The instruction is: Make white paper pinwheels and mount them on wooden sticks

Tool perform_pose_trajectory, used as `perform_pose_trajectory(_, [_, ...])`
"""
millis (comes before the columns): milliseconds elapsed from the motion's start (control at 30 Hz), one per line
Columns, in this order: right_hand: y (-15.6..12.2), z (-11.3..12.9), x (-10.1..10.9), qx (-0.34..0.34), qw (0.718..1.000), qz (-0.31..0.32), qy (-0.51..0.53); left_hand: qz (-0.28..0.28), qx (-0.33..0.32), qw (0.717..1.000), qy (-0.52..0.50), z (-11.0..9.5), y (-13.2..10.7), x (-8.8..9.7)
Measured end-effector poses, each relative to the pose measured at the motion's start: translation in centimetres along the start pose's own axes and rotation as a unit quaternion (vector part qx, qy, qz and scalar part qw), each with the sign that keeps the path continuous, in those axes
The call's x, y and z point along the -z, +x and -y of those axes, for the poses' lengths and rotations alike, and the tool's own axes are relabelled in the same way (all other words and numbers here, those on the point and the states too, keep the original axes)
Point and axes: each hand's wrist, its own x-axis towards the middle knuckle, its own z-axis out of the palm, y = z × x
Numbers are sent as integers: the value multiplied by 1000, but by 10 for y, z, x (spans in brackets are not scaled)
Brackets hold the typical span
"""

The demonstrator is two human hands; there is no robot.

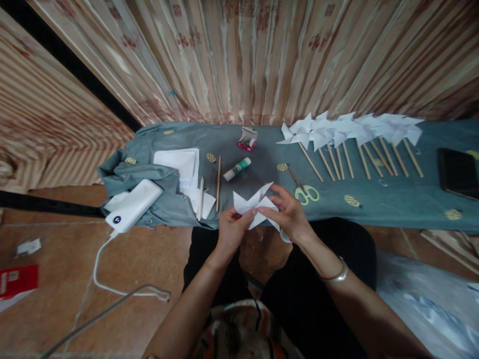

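A white paper pinwheel (245,203) with folded points is held between both hands above the front edge of the cloth-covered bench. My left hand (232,230) pinches its lower left part, thumb near the middle. On the other side, my right hand (291,212) grips it with thumb and fingers. Part of a small round object (286,236) shows under the right hand; its kind I cannot make out. Close by lie a glue stick (237,168), scissors with pale green handles (307,193), a wooden stick (218,183) and a white pencil-like stick (201,198).
Finished-looking paper pinwheels (348,128) on wooden sticks lie in a row at the back right. A small red box (247,139) sits open behind the glue stick. White paper sheets (177,162), a white power bank (134,204) with cable, and a dark phone (458,172) rest on the bench.
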Motion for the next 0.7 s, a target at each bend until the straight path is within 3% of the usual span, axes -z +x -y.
perform_pose_trajectory(700, [-1,1,-2,-11,1000,-5,22,10,6,1000,-25,0,0,-1])
